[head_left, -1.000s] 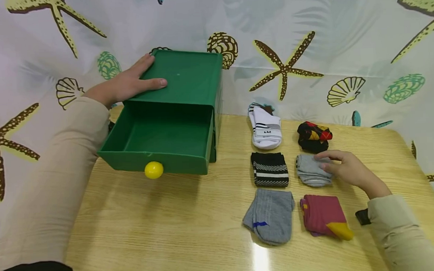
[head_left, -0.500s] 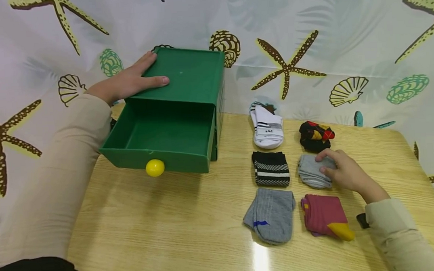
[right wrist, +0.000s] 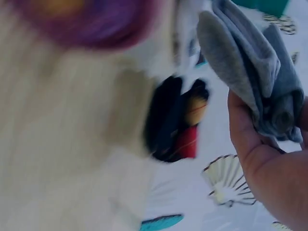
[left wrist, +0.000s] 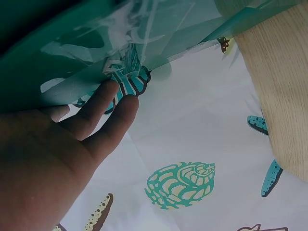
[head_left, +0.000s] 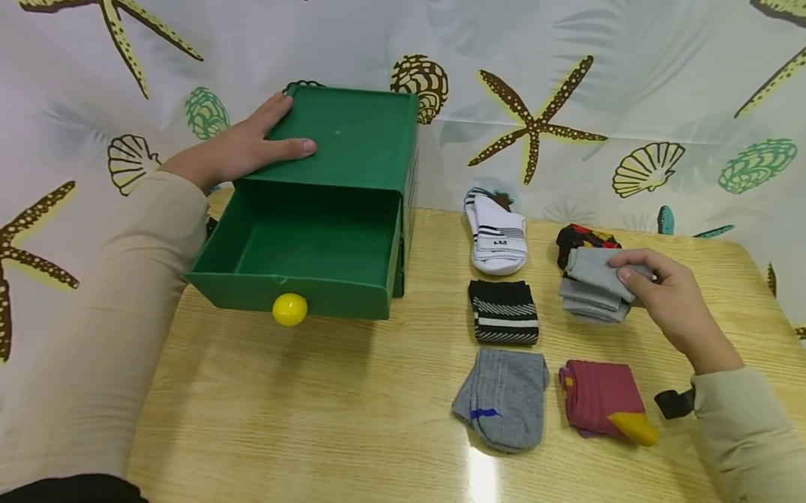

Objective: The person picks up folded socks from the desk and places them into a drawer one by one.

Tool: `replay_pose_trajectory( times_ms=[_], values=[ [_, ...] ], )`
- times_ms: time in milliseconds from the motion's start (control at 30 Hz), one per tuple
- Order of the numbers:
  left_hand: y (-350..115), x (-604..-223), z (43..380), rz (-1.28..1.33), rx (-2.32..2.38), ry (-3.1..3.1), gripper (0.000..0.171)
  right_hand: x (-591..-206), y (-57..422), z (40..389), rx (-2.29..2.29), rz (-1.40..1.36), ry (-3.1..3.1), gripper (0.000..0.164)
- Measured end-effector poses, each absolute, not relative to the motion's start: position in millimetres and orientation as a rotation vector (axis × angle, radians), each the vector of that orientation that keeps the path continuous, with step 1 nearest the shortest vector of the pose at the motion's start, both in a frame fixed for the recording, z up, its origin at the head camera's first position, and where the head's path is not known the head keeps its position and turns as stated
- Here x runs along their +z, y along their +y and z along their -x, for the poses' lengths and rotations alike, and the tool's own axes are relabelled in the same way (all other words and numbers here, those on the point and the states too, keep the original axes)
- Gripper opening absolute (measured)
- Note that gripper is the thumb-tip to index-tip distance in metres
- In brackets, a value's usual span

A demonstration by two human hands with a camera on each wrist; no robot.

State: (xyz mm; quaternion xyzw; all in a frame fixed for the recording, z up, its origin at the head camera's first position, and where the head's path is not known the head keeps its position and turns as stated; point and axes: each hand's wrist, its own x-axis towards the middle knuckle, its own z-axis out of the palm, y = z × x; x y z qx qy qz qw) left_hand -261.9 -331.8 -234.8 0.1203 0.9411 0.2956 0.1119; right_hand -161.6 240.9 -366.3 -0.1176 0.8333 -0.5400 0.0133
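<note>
My left hand (head_left: 244,147) rests on the top left edge of a green drawer box (head_left: 357,133), fingers spread and straight; in the left wrist view its fingers (left wrist: 103,120) lie along the box's side. The box's drawer (head_left: 341,301), with a yellow knob (head_left: 289,310), is pulled out and holds nothing visible. My right hand (head_left: 675,299) pinches a folded pair of light grey socks (head_left: 595,282) between thumb and fingers, raised over the table. From the right wrist view, the same grey socks (right wrist: 240,57) hang above the table, loosely folded.
Other folded socks lie on the wooden table (head_left: 303,436): white (head_left: 497,236), black striped (head_left: 503,313), darker grey (head_left: 507,397), maroon with yellow (head_left: 605,400), and black with red and yellow (head_left: 578,240). A patterned curtain (head_left: 522,36) hangs behind. A black strap (head_left: 673,404) shows at my right wrist.
My right hand has closed its fingers on the light grey socks and lifted them off the table. My left hand has stayed on the box, and the drawer remains pulled out.
</note>
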Motion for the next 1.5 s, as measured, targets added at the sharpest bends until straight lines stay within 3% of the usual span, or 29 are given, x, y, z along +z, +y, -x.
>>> replay_pose_trajectory(
  times_ms=[233, 633, 1000, 1500],
  values=[
    [-332, -233, 260, -0.349, 0.885, 2.756, 0.094, -331, 214, 161, -2.15, 0.49, 2.201, 0.021],
    [-331, -234, 260, -0.324, 0.887, 2.759, 0.095, -267, 115, 151, -2.259, 0.697, 1.839, 0.022],
    [-333, -234, 260, -0.299, 0.886, 2.757, 0.096, -236, 17, 145, -2.133, 0.717, 1.711, 0.032],
    [-331, -233, 258, -0.309, 0.904, 2.741, 0.098, -225, -80, 149, -1.571, 0.715, 2.207, 0.035]
  ],
)
